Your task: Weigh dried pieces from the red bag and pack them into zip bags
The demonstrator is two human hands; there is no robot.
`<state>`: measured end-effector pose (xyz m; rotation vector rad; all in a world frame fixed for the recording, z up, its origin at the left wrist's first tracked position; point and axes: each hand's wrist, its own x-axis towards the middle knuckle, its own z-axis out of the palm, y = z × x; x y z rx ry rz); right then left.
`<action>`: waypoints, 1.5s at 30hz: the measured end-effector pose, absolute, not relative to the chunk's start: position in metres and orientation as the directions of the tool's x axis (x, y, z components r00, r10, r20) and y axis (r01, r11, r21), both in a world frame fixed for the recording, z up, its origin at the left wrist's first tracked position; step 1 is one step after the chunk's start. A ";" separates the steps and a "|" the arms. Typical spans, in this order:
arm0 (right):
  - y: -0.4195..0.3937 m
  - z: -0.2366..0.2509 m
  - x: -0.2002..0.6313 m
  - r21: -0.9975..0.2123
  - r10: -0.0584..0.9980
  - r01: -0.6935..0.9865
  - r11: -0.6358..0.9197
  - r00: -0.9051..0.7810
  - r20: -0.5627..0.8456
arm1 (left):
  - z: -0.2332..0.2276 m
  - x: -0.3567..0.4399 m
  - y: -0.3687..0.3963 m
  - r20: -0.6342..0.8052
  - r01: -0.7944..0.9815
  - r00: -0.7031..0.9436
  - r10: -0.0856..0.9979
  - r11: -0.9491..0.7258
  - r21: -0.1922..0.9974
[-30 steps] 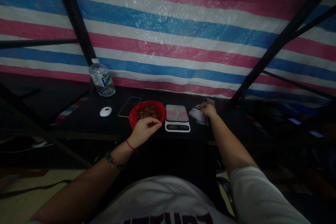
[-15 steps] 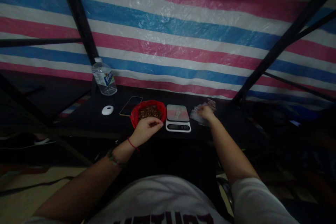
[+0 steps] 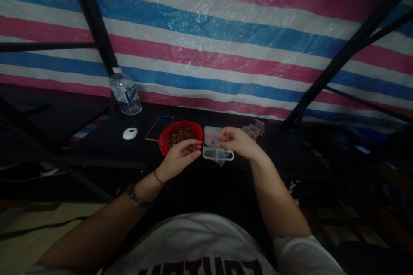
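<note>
My left hand rests at the near rim of a red bowl filled with small brown pieces. Its fingers are curled in around what looks like a pinch of those pieces. My right hand hovers over a small white kitchen scale just right of the bowl. It pinches a small clear plastic bag that hangs down across the scale's display. The two hands are close together, fingertips pointing at each other.
A black table carries a dark phone, a white oval object and a water bottle at the left. A heap of small bags lies right of the scale. Black frame bars and a striped tarp stand behind.
My right hand left the heap of bags at the right and came left over the scale, holding one clear bag. My left hand stayed at the bowl's rim.
</note>
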<state>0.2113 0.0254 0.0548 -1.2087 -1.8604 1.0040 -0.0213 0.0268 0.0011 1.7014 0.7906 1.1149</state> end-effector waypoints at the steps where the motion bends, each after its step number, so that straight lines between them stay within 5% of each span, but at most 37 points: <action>1: 0.023 0.055 0.199 -0.888 0.922 0.376 0.264 -0.369 0.118 | 0.002 -0.021 0.025 0.306 0.041 0.416 0.856 -0.354 0.934; 13: 0.018 0.029 0.165 -0.990 0.953 0.056 0.132 -0.281 0.111 | 0.007 -0.024 0.028 0.206 0.063 0.441 0.873 -0.259 0.964; 36: 0.010 0.016 0.172 -0.989 0.855 0.146 -0.022 -0.511 -0.094 | 0.013 -0.031 0.028 0.017 -0.074 0.489 0.872 0.022 0.997; 45: 0.012 0.011 0.173 -0.991 0.812 0.124 -0.049 -0.573 -0.112 | 0.016 -0.036 0.032 0.059 0.118 0.604 0.795 -0.162 0.980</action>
